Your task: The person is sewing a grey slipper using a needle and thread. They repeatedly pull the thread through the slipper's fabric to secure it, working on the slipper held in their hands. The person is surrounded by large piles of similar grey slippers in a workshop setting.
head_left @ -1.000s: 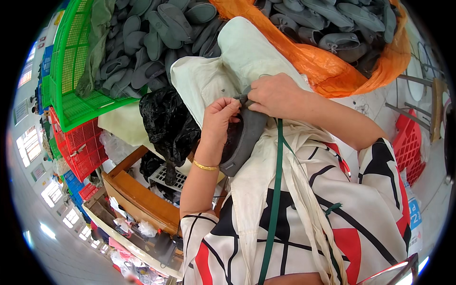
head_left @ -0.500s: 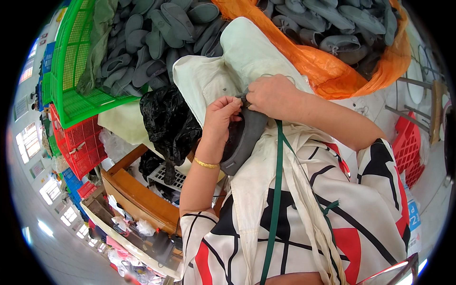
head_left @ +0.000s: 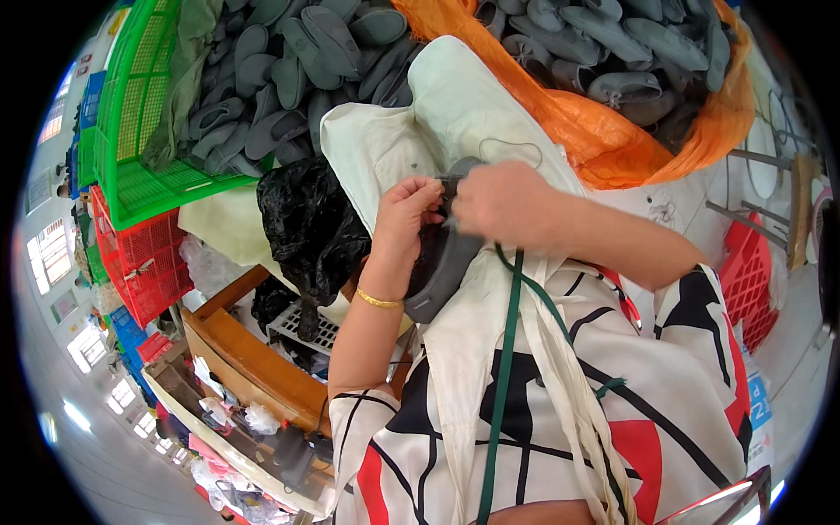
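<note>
A dark grey shoe (head_left: 444, 273) rests on my lap over a whitish cloth apron (head_left: 477, 96). My left hand (head_left: 408, 210) pinches the edge of the shoe's opening, thumb and fingertips pressed together. Close beside it, my right hand (head_left: 503, 203) is over the upper part of the shoe, its fingers smeared by motion. Whether it grips anything cannot be made out. A thin dark loop of thread (head_left: 516, 143) lies on the apron just beyond the right hand. A green strap (head_left: 506, 376) hangs down across my front.
A green plastic crate (head_left: 131, 197) at the far left holds many grey shoes (head_left: 324, 44). More lie in an orange sack (head_left: 560, 114) at the far right. A black plastic bag (head_left: 306, 219), a red crate (head_left: 144, 262) and a wooden drawer (head_left: 262, 359) stand to the left.
My right hand has drawn back slightly toward me and blurred, uncovering more of the shoe's far end and the thread loop. My left hand keeps its pinch.
</note>
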Demonstrator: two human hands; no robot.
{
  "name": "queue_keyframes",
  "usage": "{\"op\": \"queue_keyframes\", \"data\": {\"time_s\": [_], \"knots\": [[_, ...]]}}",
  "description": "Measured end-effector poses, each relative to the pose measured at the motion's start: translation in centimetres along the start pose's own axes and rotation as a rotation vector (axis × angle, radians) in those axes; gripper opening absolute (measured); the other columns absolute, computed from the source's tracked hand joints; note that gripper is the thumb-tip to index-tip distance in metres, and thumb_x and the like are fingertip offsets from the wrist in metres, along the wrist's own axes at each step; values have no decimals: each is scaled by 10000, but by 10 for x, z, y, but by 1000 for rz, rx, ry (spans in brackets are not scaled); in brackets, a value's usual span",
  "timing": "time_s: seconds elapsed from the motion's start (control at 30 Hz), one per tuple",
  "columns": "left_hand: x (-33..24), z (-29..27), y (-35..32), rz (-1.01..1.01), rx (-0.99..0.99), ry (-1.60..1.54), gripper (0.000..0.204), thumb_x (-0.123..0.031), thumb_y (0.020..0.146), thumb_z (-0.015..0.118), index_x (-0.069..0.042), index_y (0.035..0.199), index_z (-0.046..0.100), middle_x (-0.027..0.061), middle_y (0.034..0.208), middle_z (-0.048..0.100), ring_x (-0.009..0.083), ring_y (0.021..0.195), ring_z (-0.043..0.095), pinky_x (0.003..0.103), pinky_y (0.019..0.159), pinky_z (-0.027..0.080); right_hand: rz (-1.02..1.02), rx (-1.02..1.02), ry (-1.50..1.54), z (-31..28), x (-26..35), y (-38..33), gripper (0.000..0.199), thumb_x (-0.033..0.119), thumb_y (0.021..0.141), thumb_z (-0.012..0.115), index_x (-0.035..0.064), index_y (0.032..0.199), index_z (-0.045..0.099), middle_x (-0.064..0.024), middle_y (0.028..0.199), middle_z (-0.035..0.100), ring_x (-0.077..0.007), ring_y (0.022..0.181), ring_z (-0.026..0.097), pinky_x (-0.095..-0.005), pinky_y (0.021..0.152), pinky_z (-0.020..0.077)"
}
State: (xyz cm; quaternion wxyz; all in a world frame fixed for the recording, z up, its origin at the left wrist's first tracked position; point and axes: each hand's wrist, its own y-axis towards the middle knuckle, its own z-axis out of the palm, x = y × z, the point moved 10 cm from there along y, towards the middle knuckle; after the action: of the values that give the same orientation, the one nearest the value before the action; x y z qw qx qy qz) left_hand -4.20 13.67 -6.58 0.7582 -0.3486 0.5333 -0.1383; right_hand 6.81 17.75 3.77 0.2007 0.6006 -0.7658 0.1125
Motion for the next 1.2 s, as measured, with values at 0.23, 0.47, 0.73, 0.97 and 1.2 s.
{"op": "queue_keyframes", "data": {"time_s": [0.23, 0.47, 0.73, 0.97, 1.2], "knots": [[-28, 25, -20, 236, 100, 227, 95, -134, 948, 654, -43, 971, 670, -23, 936, 664, 56, 815, 566, 221, 720, 485, 245, -116, 137, -21, -14, -42, 247, 253, 797, 691, 97, 975, 619, -68, 850, 587, -277, 808, 639, -397, 647, 516], [-13, 36, -47, 295, 259, 627, 84, -88, 942, 651, -5, 934, 642, -43, 850, 609, 41, 790, 512, 212, 715, 451, 341, -53, 178, 7, -44, -58, 84, 141, 833, 611, 73, 879, 595, -104, 834, 585, -325, 805, 633, -421, 650, 513], [10, 9, -49, 105, 114, 519, 105, -118, 940, 651, -26, 895, 629, -72, 781, 558, 22, 719, 471, 195, 640, 411, 529, -94, 672, 12, -77, -95, 218, 163, 887, 669, 27, 1056, 679, -129, 928, 685, -266, 791, 665, -335, 692, 521], [11, 12, -42, 152, 94, 527, 167, -160, 898, 659, -1, 864, 625, -13, 736, 584, 66, 681, 494, 252, 615, 430, 522, -111, 646, 1, -66, -81, 216, 157, 882, 685, 19, 1048, 680, -133, 924, 691, -256, 790, 666, -324, 700, 523], [28, 10, -48, -15, 34, 113, 177, -186, 916, 657, -16, 958, 633, -2, 839, 633, 87, 739, 560, 248, 656, 458, 355, -146, 244, -6, -61, -79, 122, 139, 891, 673, 44, 967, 685, -118, 857, 689, -250, 749, 663, -323, 626, 506]]}}
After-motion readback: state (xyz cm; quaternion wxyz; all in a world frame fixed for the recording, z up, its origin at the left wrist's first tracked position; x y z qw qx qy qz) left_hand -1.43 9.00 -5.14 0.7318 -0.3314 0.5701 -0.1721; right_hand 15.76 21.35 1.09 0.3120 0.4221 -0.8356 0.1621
